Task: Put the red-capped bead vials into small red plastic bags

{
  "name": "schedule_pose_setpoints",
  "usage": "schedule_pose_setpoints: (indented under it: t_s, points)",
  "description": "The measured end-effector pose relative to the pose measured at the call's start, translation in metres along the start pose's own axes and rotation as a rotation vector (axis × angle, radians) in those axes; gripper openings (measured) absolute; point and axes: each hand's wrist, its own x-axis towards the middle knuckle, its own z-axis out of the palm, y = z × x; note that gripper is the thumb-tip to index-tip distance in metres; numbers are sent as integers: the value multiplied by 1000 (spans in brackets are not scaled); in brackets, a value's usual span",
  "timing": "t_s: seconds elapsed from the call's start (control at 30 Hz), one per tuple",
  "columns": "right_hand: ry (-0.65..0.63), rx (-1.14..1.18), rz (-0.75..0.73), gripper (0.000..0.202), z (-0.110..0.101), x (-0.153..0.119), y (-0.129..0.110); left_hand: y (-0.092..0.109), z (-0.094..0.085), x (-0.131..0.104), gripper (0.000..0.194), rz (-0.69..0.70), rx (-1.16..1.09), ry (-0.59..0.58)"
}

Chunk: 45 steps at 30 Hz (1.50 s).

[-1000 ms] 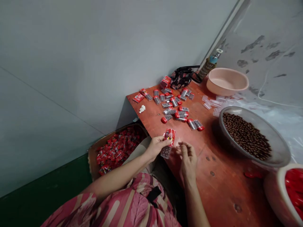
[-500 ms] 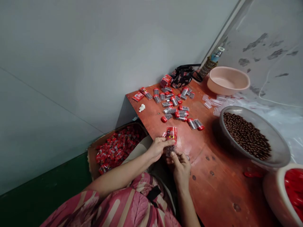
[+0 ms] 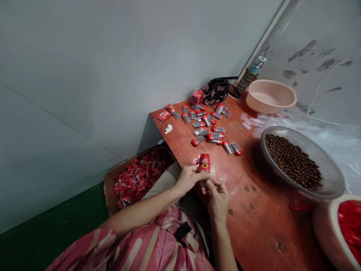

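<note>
Grey walls [image 3: 113, 56] meet behind a worn red-brown table [image 3: 251, 233] at which a person works with 2 bare hands. Left hand [image 3: 188, 180]: thumb and fingers closed on a red packet [image 3: 204, 161], held near the table's near edge, its printed face toward the viewer. Right hand [image 3: 217, 194]: thumb and forefinger drawn narrowly together at the packet's lower end; the fingers hide this part, and whether they grip it cannot be told. Beyond the hands, small clear containers with red caps and dark contents [image 3: 216, 136] lie scattered, some touching. To their left are a flat red packet [image 3: 163, 115] and a crumpled white scrap [image 3: 168, 129]. Along the rear stand a dark patterned bag [image 3: 214, 93], a bottle in a textured cover [image 3: 248, 78] and a pale pink basin [image 3: 262, 106]. Clear plastic pieces [image 3: 249, 122] lie in front of the basin. At right, a grey bowl [image 3: 334, 178] holds many small brown balls [image 3: 293, 162]; just beside it, a pale tub [image 3: 324, 226], cut off by the frame, contains red pieces [image 3: 349, 222]. Lower left, below table level, a cardboard box [image 3: 110, 192] contains a heap of red wrapped items [image 3: 138, 177].
</note>
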Motion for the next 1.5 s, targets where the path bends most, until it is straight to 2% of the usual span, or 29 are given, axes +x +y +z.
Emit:
schedule_pose_setpoints:
  t_s: [0.2, 0.33, 0.4, 0.6, 0.77, 0.87, 0.97, 1.03, 1.1, 1.17, 1.23, 1.3, 1.37, 1.43, 1.5]
  points:
    - [-1, 50, 19, 21, 1, -2, 2, -2, 3, -3, 34, -70, -384, -69]
    - [81, 35, -75, 20, 7, -5, 1, -7, 8, -5, 32, -115, -365, -38]
    - [92, 43, -76, 20, 9, -4, 2, -10, 9, -8, 31, -115, -372, -28]
    - [-122, 120, 34, 25, 5, -2, 5, -10, 1, -9, 27, -90, -487, -10]
    - [-85, 126, 40, 22, 9, 1, 4, -12, -4, -15, 25, -101, -465, -5]
    - [-120, 138, 64, 20, 19, 6, 3, -11, -9, -20, 25, -82, -475, 14]
    - [-182, 115, 82, 20, 35, 9, 4, -9, -23, -23, 26, -78, -450, 41]
    - [-251, 62, 71, 21, 45, 9, 5, -9, -41, -25, 26, -75, -460, 83]
    - [-328, 25, 75, 21, 51, 8, 5, -13, -64, -28, 27, -72, -520, 200]
    - [-355, 14, 89, 22, 49, 7, 4, -18, -86, -32, 29, -114, -550, 385]
    - [-326, -8, 86, 25, 40, 7, 1, -23, -99, -35, 32, -199, -438, 473]
    - [-277, -48, 68, 27, 28, 8, -3, -25, -97, -34, 34, -171, -185, 431]
    - [-230, -89, 47, 27, 16, 10, -5, -23, -82, -27, 34, 53, 159, 317]
    - [-203, -118, 27, 27, 8, 12, -6, -17, -62, -13, 34, 377, 533, 160]
    - [-198, -141, 11, 26, 2, 12, -7, -14, -45, 6, 35, 587, 840, 7]
